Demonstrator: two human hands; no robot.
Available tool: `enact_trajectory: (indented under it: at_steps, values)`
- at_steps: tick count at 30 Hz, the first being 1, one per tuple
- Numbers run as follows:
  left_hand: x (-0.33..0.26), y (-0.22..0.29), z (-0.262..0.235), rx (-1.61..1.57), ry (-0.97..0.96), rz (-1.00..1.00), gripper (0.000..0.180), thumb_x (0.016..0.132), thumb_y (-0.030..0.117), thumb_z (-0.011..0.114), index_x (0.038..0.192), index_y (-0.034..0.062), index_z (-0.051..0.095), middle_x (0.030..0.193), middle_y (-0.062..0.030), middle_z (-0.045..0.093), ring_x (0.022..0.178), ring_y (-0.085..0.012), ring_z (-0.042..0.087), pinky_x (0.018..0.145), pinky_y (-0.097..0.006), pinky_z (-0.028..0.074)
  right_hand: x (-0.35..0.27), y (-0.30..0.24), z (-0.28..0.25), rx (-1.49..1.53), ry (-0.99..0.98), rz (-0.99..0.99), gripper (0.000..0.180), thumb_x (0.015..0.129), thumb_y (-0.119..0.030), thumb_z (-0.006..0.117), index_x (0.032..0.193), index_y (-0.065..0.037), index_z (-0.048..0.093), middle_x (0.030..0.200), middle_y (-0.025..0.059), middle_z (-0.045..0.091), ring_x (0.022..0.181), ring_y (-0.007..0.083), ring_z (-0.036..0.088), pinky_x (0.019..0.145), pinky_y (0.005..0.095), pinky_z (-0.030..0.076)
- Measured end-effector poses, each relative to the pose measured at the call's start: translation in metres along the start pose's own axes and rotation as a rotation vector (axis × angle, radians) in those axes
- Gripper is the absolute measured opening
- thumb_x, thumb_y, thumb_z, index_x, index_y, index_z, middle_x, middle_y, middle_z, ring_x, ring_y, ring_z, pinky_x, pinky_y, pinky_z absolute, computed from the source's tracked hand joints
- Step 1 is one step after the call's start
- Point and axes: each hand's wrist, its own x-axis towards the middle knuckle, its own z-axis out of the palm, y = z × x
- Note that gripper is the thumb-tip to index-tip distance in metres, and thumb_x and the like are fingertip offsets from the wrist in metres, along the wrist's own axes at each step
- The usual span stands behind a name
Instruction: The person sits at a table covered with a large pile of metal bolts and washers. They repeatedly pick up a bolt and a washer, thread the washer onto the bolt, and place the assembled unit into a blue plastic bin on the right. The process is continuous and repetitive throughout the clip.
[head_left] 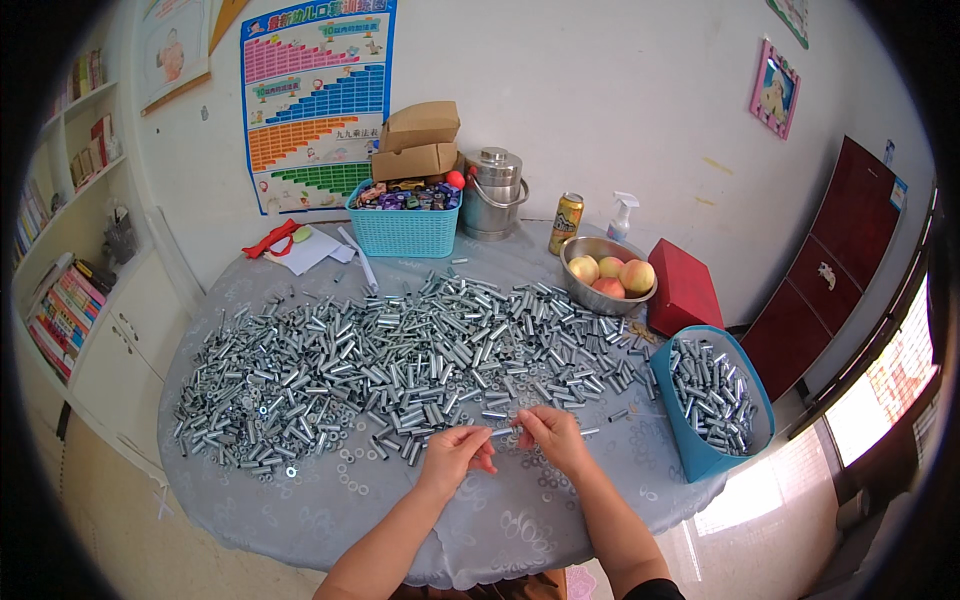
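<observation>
Over the near middle of the table, my left hand (457, 461) pinches one end of a small shiny metal sleeve (503, 431), which lies level between my two hands. My right hand (555, 440) is closed in a pinch at the sleeve's right end; any small part between those fingertips is too small to make out. Just beyond both hands spreads a wide heap of loose metal sleeves (400, 350), with bolts among them. Flat ring washers (355, 487) are scattered along the heap's near edge, left of my left hand.
A blue bin (690, 445) of metal sleeves stands at the table's right edge. Behind it are a red box (684, 285) and a steel bowl (608, 305) of peaches. At the back stand a can (565, 222), a spray bottle (621, 215), a steel canister (492, 200) and a turquoise basket (403, 235).
</observation>
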Motion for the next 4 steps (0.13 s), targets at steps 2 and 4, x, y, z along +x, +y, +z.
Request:
enact_trajectory:
  at_steps: [2, 4]
  values:
    - [0.0028, -0.0027, -0.0036, -0.036, 0.025, 0.013, 0.019, 0.086, 0.016, 0.058, 0.084, -0.0026, 0.061, 0.069, -0.0067, 0.058, 0.052, -0.013, 0.055, 0.051, -0.03, 0.053, 0.0011, 0.0033, -0.0007, -0.029, -0.009, -0.053, 0.021, 0.089, -0.02, 0.055, 0.095, -0.001, 0.063, 0.07, 0.0037, 0.061, 0.065, 0.009, 0.056, 0.062, 0.0244, 0.047]
    - [0.0049, -0.0044, -0.0068, -0.074, 0.097, 0.023, 0.021, 0.086, 0.017, 0.058, 0.086, -0.0032, 0.061, 0.068, -0.0066, 0.058, 0.052, -0.0137, 0.056, 0.052, -0.031, 0.054, 0.0035, 0.0109, -0.001, -0.009, -0.017, -0.113, 0.022, 0.088, -0.021, 0.056, 0.099, -0.003, 0.063, 0.07, 0.0039, 0.061, 0.066, 0.0091, 0.056, 0.062, 0.0247, 0.047]
